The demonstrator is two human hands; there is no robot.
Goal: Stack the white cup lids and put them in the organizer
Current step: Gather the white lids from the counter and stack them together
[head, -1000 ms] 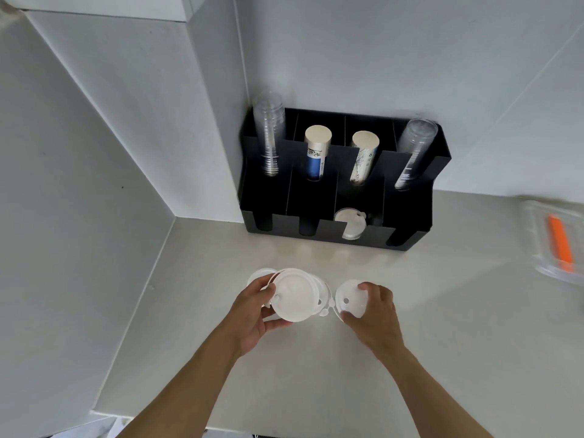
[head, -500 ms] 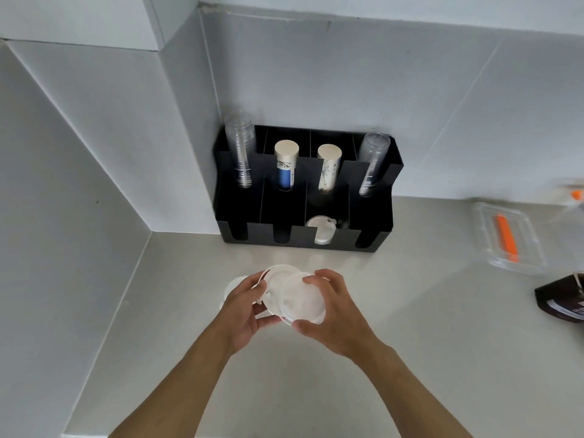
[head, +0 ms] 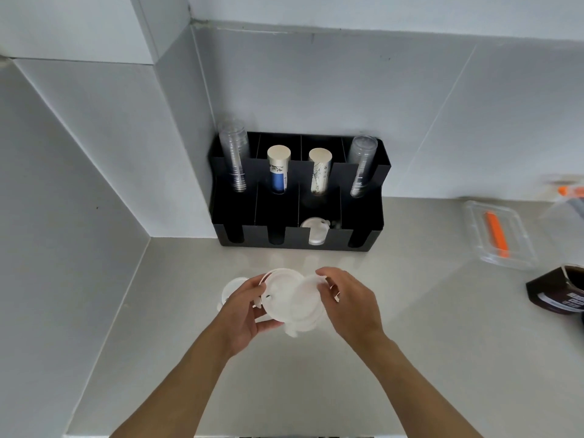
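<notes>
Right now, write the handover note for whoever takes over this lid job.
Left hand: holds a stack of round white plastic cup lids above the grey counter.
Right hand: pressing another white lid onto that stack.
One loose lid lies on the counter behind the left hand.
Black slotted organizer: some lids already in its third front slot.
Left: finish stacking, add the loose lid, slot the stack.
</notes>
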